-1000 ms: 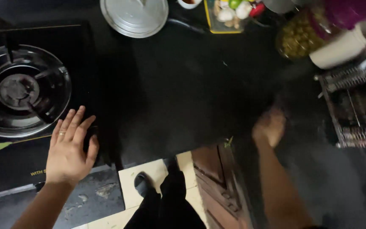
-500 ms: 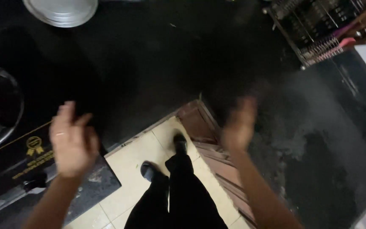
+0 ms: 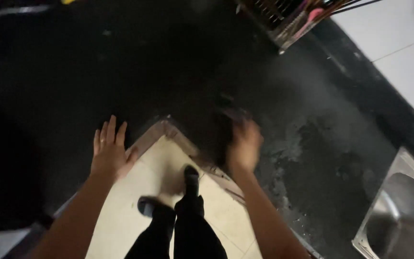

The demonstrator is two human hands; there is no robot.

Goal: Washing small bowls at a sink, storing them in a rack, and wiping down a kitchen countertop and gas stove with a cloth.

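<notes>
Left hand (image 3: 109,152) lying flat on black bench (image 3: 120,72) near corner edge, fingers spread, gripping nothing

Right hand (image 3: 243,144) motion-blurred over bench at 3 o'clock of left; fingers appear open, empty

Pale wet-looking patch (image 3: 307,139) lying at 3 o'clock of right hand

Risk: palm sliding on patch; sink (image 3: 401,211) at 4 o'clock, utensil rack (image 3: 283,19) at 1 o'clock, well apart

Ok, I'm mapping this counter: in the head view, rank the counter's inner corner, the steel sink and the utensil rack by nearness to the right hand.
1. Counter's inner corner, just left of the right hand.
2. Utensil rack, far up, at the top edge.
3. Steel sink, far right, at the bottom corner; close to the rack in distance, so hard to call.
</notes>
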